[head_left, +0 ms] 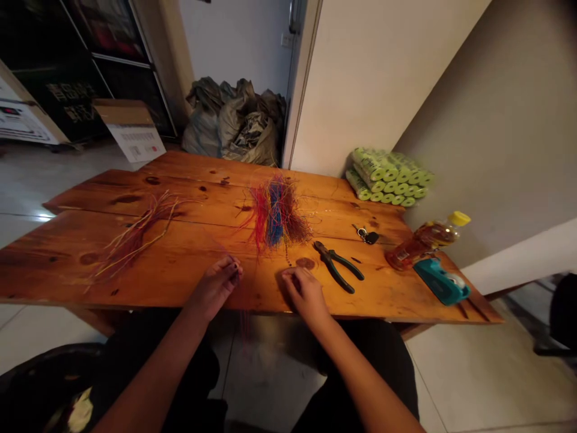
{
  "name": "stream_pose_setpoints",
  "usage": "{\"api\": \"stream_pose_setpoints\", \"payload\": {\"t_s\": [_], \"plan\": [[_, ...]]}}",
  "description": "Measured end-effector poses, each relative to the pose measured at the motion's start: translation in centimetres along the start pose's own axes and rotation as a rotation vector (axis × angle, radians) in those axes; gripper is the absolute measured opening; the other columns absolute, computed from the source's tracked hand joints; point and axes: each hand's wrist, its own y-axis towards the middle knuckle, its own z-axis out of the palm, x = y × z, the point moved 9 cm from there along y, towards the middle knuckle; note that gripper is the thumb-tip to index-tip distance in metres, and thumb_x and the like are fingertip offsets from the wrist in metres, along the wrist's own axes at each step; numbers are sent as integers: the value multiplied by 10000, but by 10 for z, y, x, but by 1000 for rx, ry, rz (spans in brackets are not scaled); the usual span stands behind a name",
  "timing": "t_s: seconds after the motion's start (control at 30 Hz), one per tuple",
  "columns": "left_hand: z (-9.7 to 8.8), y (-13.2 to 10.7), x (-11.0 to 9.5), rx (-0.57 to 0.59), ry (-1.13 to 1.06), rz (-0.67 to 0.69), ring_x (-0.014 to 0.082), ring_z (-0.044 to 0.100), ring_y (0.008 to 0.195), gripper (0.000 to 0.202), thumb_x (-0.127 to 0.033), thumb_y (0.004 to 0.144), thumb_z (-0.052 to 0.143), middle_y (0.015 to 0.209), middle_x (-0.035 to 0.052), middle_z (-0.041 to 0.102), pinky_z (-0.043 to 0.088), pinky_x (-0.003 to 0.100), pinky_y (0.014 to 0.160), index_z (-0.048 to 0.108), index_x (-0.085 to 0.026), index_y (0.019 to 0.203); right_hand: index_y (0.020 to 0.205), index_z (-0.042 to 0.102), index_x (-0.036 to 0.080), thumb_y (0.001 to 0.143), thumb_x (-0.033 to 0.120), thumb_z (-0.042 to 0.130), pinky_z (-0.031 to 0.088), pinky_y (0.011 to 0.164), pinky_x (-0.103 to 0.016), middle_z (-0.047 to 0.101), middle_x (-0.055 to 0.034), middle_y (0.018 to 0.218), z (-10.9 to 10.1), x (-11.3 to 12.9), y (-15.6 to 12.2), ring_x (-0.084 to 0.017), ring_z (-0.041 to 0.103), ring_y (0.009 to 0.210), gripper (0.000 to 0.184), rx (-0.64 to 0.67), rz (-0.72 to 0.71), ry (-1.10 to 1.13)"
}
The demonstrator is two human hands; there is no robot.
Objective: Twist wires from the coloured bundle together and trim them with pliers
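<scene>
The bundle of fine wire-like strands [276,213], in red, blue and brown bands, lies at the middle of the wooden desk [374,294]. A dark, twisted strand [287,254] runs from its six o'clock side toward the person. At about half past five, the right hand [305,293] rests low with thumb and forefinger drawn together beside the strand's near end; whether the grip has hold of it, I cannot tell. At seven o'clock, the left hand [224,279] has its grip pinched closed; what it contains is too small to tell. Faint reddish strands [246,323] hang past the desk's near edge between the hands. A looser spread of red and yellow strands [137,237] lies at nine o'clock.

Diagonal cutting pliers [336,266] lie with handles parted between four and five o'clock. Keys [366,234] sit toward three, with a yellow-capped bottle [424,243] farther out, and a teal tape dispenser [436,281] at four. Green-wrapped paper rolls [390,177] are stacked toward two. Bulging grey sacks [234,123] stand beyond the desk at eleven.
</scene>
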Motion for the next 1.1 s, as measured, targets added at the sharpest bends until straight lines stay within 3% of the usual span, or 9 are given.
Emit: {"api": "stream_pose_setpoints", "payload": {"t_s": [0.13, 0.2, 0.3, 0.47, 0.57, 0.67, 0.8, 1.1], "plan": [[0, 3, -2, -13, -51, 19, 47, 524, 488, 241, -135, 520, 783, 540, -28, 565, 444, 96, 466, 570, -119, 630, 859, 601, 192, 888, 277, 420, 449, 728, -295, 660, -57, 829, -5, 17, 28, -185, 590, 794, 202, -33, -51, -59], [-2, 4, -3, -25, -68, 30, 44, 535, 496, 235, -127, 527, 779, 554, -29, 575, 451, 94, 472, 573, -120, 640, 899, 597, 185, 912, 276, 368, 440, 773, -281, 661, -63, 884, 1, 30, 52, -175, 588, 847, 246, 24, -102, -219], [-5, 6, -4, -56, -98, 38, 41, 556, 512, 203, -99, 562, 756, 579, -30, 590, 466, 90, 493, 585, -125, 668, 970, 590, 161, 933, 261, 306, 409, 838, -264, 648, -86, 975, 23, 45, 97, -170, 564, 930, 304, 164, -181, -510], [-9, 5, -5, -108, -135, 40, 40, 560, 508, 180, -117, 575, 756, 580, -19, 604, 456, 85, 488, 609, -122, 678, 969, 616, 105, 897, 206, 400, 407, 853, -325, 640, -154, 969, 71, 55, 170, -224, 567, 958, 249, 316, -235, -672], [-11, 4, -7, -135, -156, 48, 47, 562, 518, 207, -141, 535, 782, 580, -17, 604, 457, 95, 501, 623, -118, 665, 996, 598, 110, 886, 239, 464, 451, 819, -360, 628, -112, 984, 106, 51, 199, -200, 585, 925, 216, 421, -238, -769], [-14, 5, -11, -157, -193, 83, 54, 565, 535, 189, -157, 535, 785, 590, -20, 608, 461, 109, 515, 638, -138, 652, 1054, 559, 135, 866, 305, 513, 490, 775, -383, 590, -70, 1049, 134, 44, 215, -179, 586, 903, 257, 478, -252, -845], [-20, 9, -10, -201, -230, 82, 62, 574, 557, 171, -148, 545, 777, 631, -15, 621, 458, 127, 525, 641, -164, 647, 1083, 545, 138, 864, 293, 518, 491, 784, -389, 571, -78, 1086, 158, 33, 224, -190, 575, 936, 269, 503, -326, -903], [-18, 14, -6, -218, -321, 36, 41, 559, 530, 258, -139, 438, 827, 621, -17, 596, 443, 110, 500, 634, -127, 608, 1076, 549, 120, 874, 264, 504, 493, 786, -381, 592, -81, 1047, 169, 27, 229, -184, 588, 919, 253, 615, -518, -945]]}}
